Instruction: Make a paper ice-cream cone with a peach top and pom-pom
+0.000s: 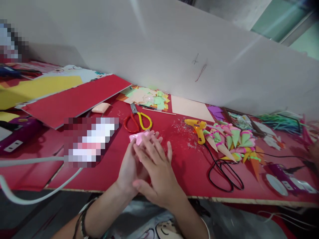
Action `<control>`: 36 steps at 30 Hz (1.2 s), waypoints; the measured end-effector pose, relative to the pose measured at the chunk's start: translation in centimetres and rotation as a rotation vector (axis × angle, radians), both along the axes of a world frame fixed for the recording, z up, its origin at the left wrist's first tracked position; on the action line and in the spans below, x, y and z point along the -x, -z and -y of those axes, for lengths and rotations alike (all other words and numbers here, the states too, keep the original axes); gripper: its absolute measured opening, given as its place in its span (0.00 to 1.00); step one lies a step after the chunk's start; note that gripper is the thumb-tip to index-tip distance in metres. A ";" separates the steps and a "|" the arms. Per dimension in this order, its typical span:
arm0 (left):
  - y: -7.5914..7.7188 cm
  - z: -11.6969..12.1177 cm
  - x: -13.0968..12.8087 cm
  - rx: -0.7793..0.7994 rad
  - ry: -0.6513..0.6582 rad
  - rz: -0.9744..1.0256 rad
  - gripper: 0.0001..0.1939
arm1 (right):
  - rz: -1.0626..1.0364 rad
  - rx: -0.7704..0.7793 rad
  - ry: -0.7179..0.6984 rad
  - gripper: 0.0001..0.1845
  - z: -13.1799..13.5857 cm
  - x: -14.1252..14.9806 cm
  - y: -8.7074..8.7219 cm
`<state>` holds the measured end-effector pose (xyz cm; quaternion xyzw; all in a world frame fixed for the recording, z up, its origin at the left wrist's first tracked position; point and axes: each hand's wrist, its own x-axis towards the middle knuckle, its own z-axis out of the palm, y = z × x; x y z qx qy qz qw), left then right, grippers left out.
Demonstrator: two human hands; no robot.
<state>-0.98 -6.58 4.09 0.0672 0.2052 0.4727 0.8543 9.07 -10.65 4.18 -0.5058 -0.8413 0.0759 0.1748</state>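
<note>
From my remote seat I watched both bare hands meet over the red bench (191, 179), near its front edge. The right hand (159, 167) lay across the left hand (128, 168), its fingers stretched out straight and slightly spread, its thumb out to the side. The left hand's fingers were mostly hidden behind the right, so I could not tell how far open they were, nor whether anything sat between the palms. The pink packet (136, 137) lay just beyond the fingertips and was partly covered by them; I could not make out whether they touched it.

Farther out past the fingers I had the scissors (140, 121), with one red and one yellow handle, then a heap of small paper pieces (159, 99) and a pale sheet (190, 108) near the wall. To the left of the fingers was a pixelated patch, with a peach packet (101, 107) beyond it and a long red board (79, 100) farther off.

To the right of the fingers lay a yellow glue gun (199, 130), its black cord (225, 190) looped toward the front edge. Next to the glue gun was a cluster of pastel cones (235, 136). Well off to the right stood a purple power strip (286, 179).
</note>
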 end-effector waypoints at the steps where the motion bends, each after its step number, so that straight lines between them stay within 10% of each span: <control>1: -0.2 -0.2 0.2 0.018 -0.020 -0.023 0.25 | 0.020 -0.003 0.027 0.36 0.0 -0.2 0.0; 36: -0.8 -1.0 0.9 -0.024 -0.200 -0.003 0.23 | -0.056 -0.008 0.020 0.41 1.0 -0.2 0.8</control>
